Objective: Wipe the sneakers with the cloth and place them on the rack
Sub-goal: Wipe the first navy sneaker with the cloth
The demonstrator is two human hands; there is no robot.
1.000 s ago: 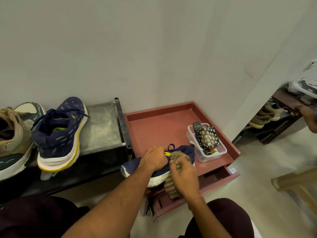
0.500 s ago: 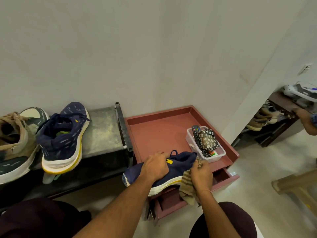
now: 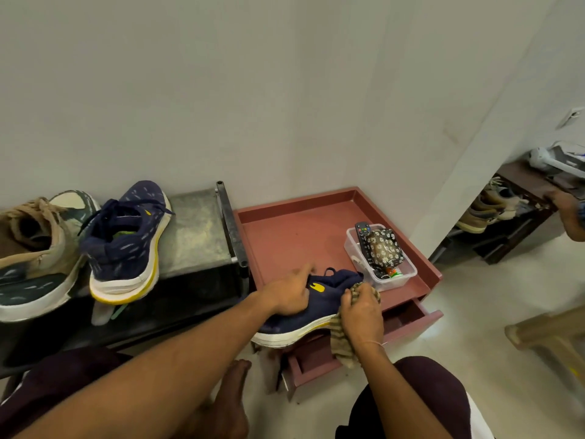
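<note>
I am viewing a white wall corner behind a red tray table (image 3: 300,229) at frame centre. The clear plastic box (image 3: 408,274) on its right side is holding a remote control (image 3: 361,235) and a floral pouch (image 3: 384,248). The navy sneaker (image 3: 319,307) is lying across the table's front edge, with its long axis running lower left to upper right and its toe lower left. The left hand (image 3: 291,294) is gripping its upper, index finger straight. The right hand (image 3: 361,312) is clutching the striped cloth (image 3: 343,348) against the heel.
</note>
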